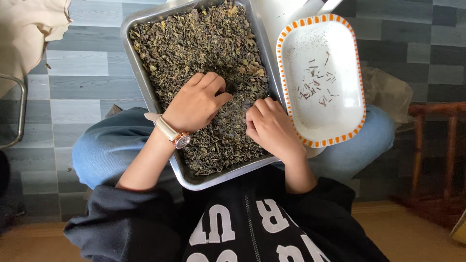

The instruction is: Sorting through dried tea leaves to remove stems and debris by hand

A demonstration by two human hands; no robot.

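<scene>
Dark olive-brown dried leaves (194, 43), curled and crumbly with paler yellow-green flecks, heaped edge to edge in a shiny metal tray (133, 58) balanced across denim-clad knees (104, 150), seen from above. Left hand (196, 102) pressed knuckles-up into the middle of the heap, fingers bent and close together, fingertips buried among the leaves, thumb pointing right; whether anything is pinched underneath, hard to tell from this angle. Cream-strapped wristwatch (171, 133) with a rose-coloured case on that wrist. Right hand (269, 126) just beside the left, also resting on the leaves near the tray's right edge, curled into a loose fist with fingers tucked inward; possibly gripping a few leaves, though the curled fingers hide the palm. Hands near each other but not touching. Black sweatshirt sleeves (121, 218) pushed up to the forearms, large white lettering across the chest. White oblong dish (340, 126) with an orange-striped rim lying against the tray's right side, partly over the right knee, holding only a scatter of thin dark stems (315, 82) and some dust. Grey plank-patterned floor (82, 82) below; cream cloth (29, 34) at top left, wooden furniture (437, 145) at right.
</scene>
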